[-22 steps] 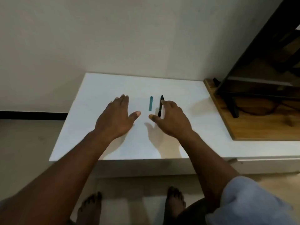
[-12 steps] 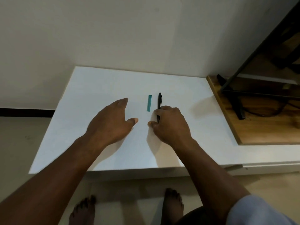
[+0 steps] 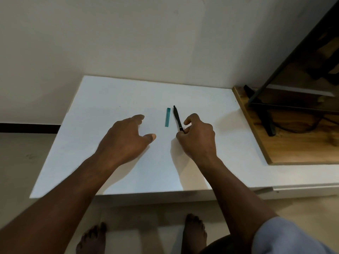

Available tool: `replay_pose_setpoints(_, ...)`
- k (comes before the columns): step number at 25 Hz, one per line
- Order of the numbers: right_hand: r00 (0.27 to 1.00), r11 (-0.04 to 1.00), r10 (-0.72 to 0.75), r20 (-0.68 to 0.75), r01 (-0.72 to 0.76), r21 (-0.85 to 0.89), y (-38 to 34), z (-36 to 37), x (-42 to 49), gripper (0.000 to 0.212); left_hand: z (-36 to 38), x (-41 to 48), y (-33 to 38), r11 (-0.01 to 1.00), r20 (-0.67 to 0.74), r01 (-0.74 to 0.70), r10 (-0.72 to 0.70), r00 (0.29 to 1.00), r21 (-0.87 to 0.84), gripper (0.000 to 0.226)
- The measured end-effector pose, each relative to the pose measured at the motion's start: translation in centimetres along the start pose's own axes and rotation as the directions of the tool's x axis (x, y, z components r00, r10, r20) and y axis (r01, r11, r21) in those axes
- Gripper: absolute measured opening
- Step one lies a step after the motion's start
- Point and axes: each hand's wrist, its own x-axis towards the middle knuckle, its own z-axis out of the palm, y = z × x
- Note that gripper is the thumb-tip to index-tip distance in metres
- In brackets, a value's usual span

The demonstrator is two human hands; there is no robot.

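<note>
One teal strip (image 3: 167,117) lies beside the pen (image 3: 177,118) the right hand (image 3: 199,138) pinches.

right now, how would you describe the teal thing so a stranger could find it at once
On the white table against the wall, look between the left hand and right hand. A short flat teal strip lies left of the black pen that the right hand pinches. It alone is coloured, shorter than the pen, and no hand touches it.

Left side: wide white table (image 3: 95,136) surface, room for a hand.
Centre: teal strip (image 3: 167,117) just beside black pen (image 3: 177,118), narrow gap between.
Right side: wooden board (image 3: 286,147) and black stand (image 3: 269,125) block.
Back: wall (image 3: 128,43) closes the edge.
</note>
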Motion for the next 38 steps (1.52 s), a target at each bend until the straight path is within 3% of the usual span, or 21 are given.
replay_pose_setpoints(3, 0.988, 0.941, 0.146, 0.052, -0.155, 0.301, -0.8, -0.7, -0.1, 0.026, -0.5, -0.1, 0.3, 0.994, 0.006, 0.022, -0.021, 1.000, -0.104, 0.074)
replay_pose_setpoints(5, 0.970, 0.811, 0.207, 0.131, -0.245, 0.531, -1.9, -1.3, -0.4, 0.020, -0.8, -0.1, 0.6, 0.983, 0.011, 0.033, -0.032, 0.999, -0.183, 0.069)
replay_pose_setpoints(7, 0.940, 0.617, 0.198, 0.279, -0.340, 0.709, -3.3, -2.1, -1.0, 0.016, -1.0, -0.2, 0.9, 0.956, 0.002, 0.046, -0.048, 0.999, -0.290, 0.060)
replay_pose_setpoints(9, 0.905, 0.452, 0.097, 0.414, -0.410, 0.792, -4.7, -2.8, -1.9, 0.015, -1.3, -0.3, 1.4, 0.866, -0.004, 0.053, -0.064, 0.998, -0.497, 0.043)
replay_pose_setpoints(11, 0.886, 0.398, 0.000, 0.463, -0.425, 0.813, -6.0, -3.1, -3.0, 0.015, -1.9, -0.4, 2.1, 0.685, 0.010, 0.056, -0.071, 0.997, -0.726, 0.027)
replay_pose_setpoints(13, 0.886, 0.415, -0.039, 0.462, -0.406, 0.814, -6.9, -2.8, -4.3, 0.014, -2.7, -0.4, 2.3, 0.567, -0.010, 0.025, -0.057, 0.998, -0.823, 0.023)
replay_pose_setpoints(19, 0.874, 0.440, -0.036, 0.485, -0.422, 0.793, -8.0, -1.8, -5.6, 0.009, -3.4, -0.5, 1.6, 0.450, 0.000, 0.039, -0.086, 0.996, -0.892, 0.021)
replay_pose_setpoints(23, 0.870, 0.550, -0.071, 0.488, -0.373, 0.747, -7.8, -2.0, -5.5, 0.008, -3.9, -0.3, 1.4, 0.361, 0.027, 0.057, -0.088, 0.996, -0.931, 0.022)
replay_pose_setpoints(38, 0.905, 0.763, -0.103, 0.412, -0.194, 0.617, -7.0, -1.6, -4.7, 0.006, -3.2, -0.3, 1.6, 0.421, 0.023, 0.030, -0.022, 1.000, -0.907, 0.021)
